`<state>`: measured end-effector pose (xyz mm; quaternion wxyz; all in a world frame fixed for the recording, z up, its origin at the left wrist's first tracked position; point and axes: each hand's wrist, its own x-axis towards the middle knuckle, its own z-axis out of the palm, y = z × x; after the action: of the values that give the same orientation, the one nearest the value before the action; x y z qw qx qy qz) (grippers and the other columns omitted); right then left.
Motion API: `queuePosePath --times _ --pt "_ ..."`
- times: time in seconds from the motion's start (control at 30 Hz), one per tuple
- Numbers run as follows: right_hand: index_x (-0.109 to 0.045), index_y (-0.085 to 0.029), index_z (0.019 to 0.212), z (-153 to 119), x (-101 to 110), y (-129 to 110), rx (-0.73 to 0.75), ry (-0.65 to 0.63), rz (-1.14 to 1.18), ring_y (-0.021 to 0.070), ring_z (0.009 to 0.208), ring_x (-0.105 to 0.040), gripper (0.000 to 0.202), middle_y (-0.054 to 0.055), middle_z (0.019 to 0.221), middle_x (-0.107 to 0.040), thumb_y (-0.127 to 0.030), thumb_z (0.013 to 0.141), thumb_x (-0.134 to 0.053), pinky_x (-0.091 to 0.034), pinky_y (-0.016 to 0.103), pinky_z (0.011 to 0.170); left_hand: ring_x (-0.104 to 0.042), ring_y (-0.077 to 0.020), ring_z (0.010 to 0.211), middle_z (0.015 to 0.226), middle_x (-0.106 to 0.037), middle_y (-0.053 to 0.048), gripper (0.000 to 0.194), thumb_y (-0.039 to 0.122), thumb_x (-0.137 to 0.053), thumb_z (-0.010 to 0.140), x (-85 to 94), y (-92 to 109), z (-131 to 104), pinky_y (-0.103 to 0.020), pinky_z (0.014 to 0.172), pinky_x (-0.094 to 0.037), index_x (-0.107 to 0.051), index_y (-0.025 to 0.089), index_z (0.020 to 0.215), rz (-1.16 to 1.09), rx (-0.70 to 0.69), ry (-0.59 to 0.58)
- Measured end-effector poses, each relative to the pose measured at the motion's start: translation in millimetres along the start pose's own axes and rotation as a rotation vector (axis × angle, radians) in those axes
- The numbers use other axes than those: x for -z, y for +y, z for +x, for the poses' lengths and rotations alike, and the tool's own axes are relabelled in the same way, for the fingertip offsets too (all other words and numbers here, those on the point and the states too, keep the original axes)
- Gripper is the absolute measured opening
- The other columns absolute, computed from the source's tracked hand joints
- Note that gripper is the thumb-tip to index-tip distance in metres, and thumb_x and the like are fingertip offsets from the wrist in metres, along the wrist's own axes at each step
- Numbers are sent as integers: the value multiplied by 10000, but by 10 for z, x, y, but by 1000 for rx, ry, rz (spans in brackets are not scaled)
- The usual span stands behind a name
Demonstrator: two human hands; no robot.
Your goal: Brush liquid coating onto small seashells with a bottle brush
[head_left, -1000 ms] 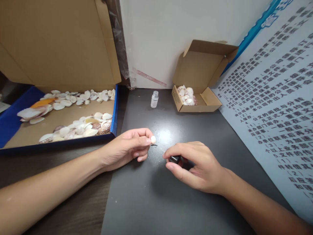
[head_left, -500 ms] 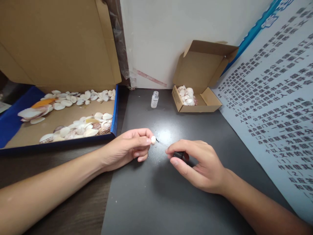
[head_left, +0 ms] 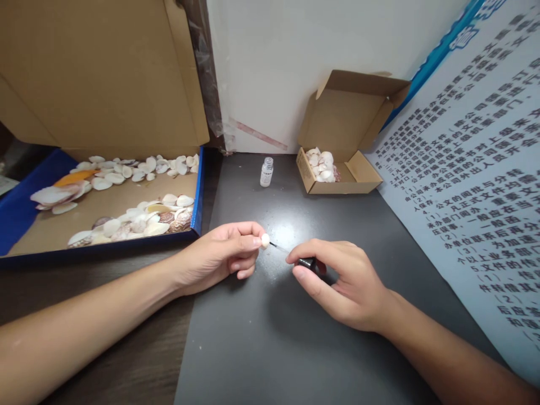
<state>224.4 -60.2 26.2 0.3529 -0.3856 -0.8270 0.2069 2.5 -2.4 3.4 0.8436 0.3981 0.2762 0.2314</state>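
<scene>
Between the thumb and fingertips of my left hand (head_left: pixel 234 247) is a small, pale shell (head_left: pixel 265 241). My right hand (head_left: pixel 341 281) grips the black cap of a brush applicator (head_left: pixel 306 263). Its thin, clear stem points left, and the dark brush tip is at the shell's right side, seemingly touching it. Past both hands, a small uncapped glass bottle (head_left: pixel 266 172) with a printed label stands upright on the dark grey mat (head_left: pixel 236 349).
On the left, a large open blue box (head_left: pixel 197 197) holds rows of shells (head_left: pixel 139 219). A smaller open cardboard box (head_left: pixel 350 187) with white shells (head_left: pixel 324 166) stands back right. Along the right side leans a printed board (head_left: pixel 464 214); a white panel (head_left: pixel 312 45) rises behind.
The applicator has turned slightly in my right hand, so more of its black cap shows. The shell in my left hand has barely shifted.
</scene>
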Motion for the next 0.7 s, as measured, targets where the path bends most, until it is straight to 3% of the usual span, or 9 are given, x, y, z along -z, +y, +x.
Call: queuePosePath --times 0.2,0.7 --pt "-611 -193 920 16 6 -14 38 58 24 86 515 -554 73 -13 713 -682 -166 910 -544 -477 194 534 -253 -63 491 541 -354 81 129 270 -658 882 4 3 2 -182 504 -348 -599 164 837 5 -1 4" --pt "-623 -192 926 18 -1 6 54 15 19 84 516 -547 73 -7 736 -695 -162 904 -560 -463 195 535 -260 -66 489 539 -376 77 115 255 -671 857 -11 11 0 -193 499 -347 -605 161 852 2 -3 25"
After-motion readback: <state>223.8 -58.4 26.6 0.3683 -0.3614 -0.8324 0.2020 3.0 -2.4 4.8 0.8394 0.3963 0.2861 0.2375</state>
